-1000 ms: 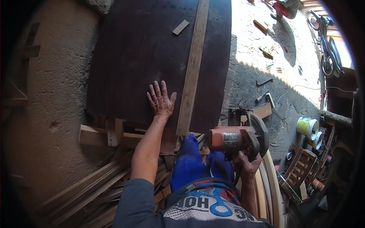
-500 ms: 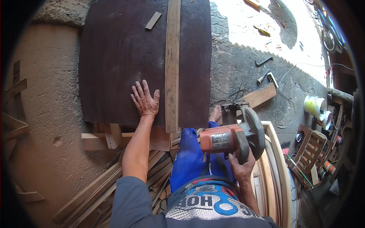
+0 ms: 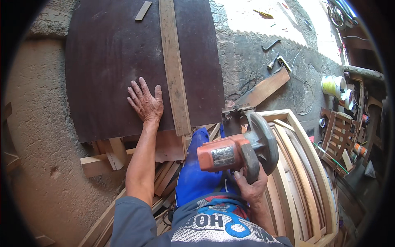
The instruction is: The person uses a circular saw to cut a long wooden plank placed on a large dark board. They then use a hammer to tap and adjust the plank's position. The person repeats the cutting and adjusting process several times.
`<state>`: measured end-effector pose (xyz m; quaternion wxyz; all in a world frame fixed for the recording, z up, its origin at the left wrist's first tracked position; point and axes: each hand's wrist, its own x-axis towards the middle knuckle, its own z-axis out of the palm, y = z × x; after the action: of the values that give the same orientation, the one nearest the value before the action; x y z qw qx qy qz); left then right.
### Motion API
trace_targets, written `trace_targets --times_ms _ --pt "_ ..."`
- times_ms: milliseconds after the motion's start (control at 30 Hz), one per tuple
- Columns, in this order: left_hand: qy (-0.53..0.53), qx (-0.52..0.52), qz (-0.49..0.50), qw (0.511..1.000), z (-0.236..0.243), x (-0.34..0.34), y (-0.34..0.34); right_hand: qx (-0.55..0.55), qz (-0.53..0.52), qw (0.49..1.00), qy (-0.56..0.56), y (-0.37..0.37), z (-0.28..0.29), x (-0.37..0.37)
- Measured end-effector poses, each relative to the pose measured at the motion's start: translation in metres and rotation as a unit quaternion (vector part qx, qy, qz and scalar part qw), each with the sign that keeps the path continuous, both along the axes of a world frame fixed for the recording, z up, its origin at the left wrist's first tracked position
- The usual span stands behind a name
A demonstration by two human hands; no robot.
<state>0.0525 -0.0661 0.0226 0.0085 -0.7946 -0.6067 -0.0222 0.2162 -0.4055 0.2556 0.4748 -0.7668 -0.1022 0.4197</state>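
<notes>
My left hand [image 3: 147,105] rests flat on a dark brown panel [image 3: 111,61], its fingers spread. A long narrow wooden strip [image 3: 175,66] lies along the panel, just right of that hand. My right hand [image 3: 252,185] grips the rear handle of an orange and grey circular saw [image 3: 222,153], held in front of my body near the panel's near right corner. The saw's guard hides its blade. On the far part of the panel lies a small offcut [image 3: 143,10].
Pale wooden frames [image 3: 302,177] stand to my right. A board [image 3: 265,88], a cable and hand tools lie on the concrete floor beyond the saw. White buckets [image 3: 334,87] and a slatted wooden piece [image 3: 339,129] are farther right. Timber lengths lie below the panel, beside a rough wall [image 3: 41,123].
The view has shifted, so the panel now appears farther left and slightly turned. My left hand stays flat on the panel, and my right still holds the saw.
</notes>
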Motion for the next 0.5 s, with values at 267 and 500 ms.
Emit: trace_targets --times_ms 267,500 --pt "-0.108 -0.040 0.007 0.993 0.008 0.006 -0.003 0.006 0.038 0.999 -0.018 0.000 0.000 -0.032" --pt "-0.260 -0.069 -0.121 0.956 0.062 0.010 -0.064 0.017 0.072 0.997 -0.014 0.000 -0.005 -0.044"
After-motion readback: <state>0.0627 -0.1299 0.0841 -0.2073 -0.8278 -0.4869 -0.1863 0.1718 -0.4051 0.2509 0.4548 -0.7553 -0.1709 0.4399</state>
